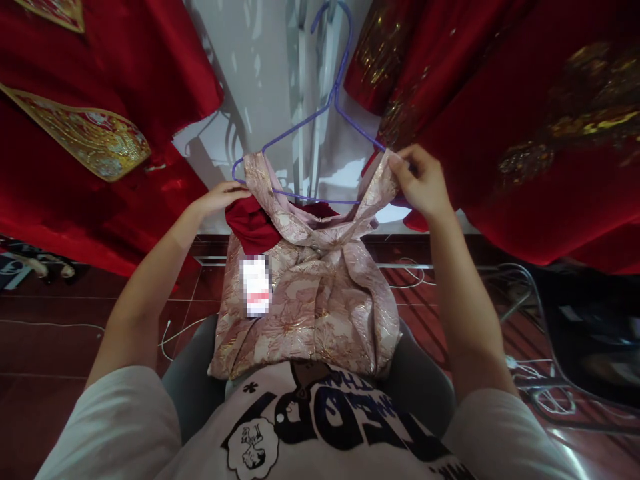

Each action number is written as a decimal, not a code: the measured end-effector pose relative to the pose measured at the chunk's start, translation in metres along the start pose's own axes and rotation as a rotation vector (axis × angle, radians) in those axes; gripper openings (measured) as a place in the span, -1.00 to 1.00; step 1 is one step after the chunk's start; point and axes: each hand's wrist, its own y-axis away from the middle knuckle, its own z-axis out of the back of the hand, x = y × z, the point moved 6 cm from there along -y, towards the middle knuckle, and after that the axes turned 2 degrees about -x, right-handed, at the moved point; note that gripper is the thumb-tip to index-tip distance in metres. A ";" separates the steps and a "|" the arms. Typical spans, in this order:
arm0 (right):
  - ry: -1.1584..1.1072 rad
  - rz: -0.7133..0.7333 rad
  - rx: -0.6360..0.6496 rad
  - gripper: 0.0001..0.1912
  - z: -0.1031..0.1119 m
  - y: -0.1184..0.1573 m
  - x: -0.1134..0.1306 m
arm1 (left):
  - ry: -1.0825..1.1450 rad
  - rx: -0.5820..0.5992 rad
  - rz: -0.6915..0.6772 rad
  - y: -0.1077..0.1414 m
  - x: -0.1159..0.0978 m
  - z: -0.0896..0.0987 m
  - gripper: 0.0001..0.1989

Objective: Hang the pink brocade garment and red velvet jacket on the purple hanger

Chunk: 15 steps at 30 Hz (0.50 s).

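A pink brocade dress (320, 313) with gold thread lies over my lap, its wide straps raised on a purple wire hanger (300, 127). My right hand (423, 183) pinches the right strap between thumb and fingers, beside the hanger's end. At the other shoulder, my left hand (225, 198) has its fingers closed at the edge of the left strap and the red cloth piece (253, 223); the thumb is hidden. A white tag (256, 287), blurred out, hangs on the dress front below the red cloth. The hanger's hook points up, away from me.
Red garments with gold embroidery hang at the left (165, 67) and right (500, 153). A black chair (590, 333) with a metal frame stands at right. Pale cables (553, 393) lie on the red tiled floor (45, 347). Ahead is a pale wall (250, 60).
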 end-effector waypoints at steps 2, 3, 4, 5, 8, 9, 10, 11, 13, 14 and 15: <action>0.004 -0.006 0.011 -0.53 0.001 0.000 -0.001 | 0.093 -0.021 0.029 0.003 0.002 0.009 -0.79; 0.008 -0.009 0.016 -0.53 0.001 0.000 -0.002 | 0.113 -0.076 0.015 0.003 0.000 0.017 -0.80; 0.012 -0.011 0.021 -0.54 0.001 0.000 -0.001 | 0.111 -0.136 -0.007 0.002 -0.003 0.024 -0.79; 0.017 -0.010 0.025 -0.54 0.001 0.000 0.000 | 0.089 -0.197 -0.033 0.000 -0.007 0.031 -0.76; 0.032 0.002 0.020 -0.55 0.002 0.002 0.006 | -0.045 -0.350 -0.105 -0.008 -0.032 0.048 -0.62; 0.035 0.007 0.012 -0.54 0.004 0.004 0.010 | -0.091 -0.382 -0.126 -0.011 -0.044 0.050 -0.58; 0.038 0.011 0.003 -0.54 0.005 0.005 0.014 | -0.133 -0.404 -0.140 -0.013 -0.059 0.050 -0.57; 0.042 0.015 0.000 -0.54 0.007 0.007 0.019 | -0.173 -0.421 -0.145 -0.014 -0.075 0.049 -0.56; 0.049 0.021 0.013 -0.54 0.011 0.011 0.028 | -0.259 -0.481 -0.194 -0.009 -0.115 0.040 -0.63; 0.046 0.025 0.026 -0.54 0.013 0.013 0.033 | -0.301 -0.494 -0.217 -0.004 -0.136 0.031 -0.66; 0.035 0.028 0.038 -0.54 0.015 0.015 0.037 | -0.321 -0.502 -0.232 0.002 -0.156 0.020 -0.67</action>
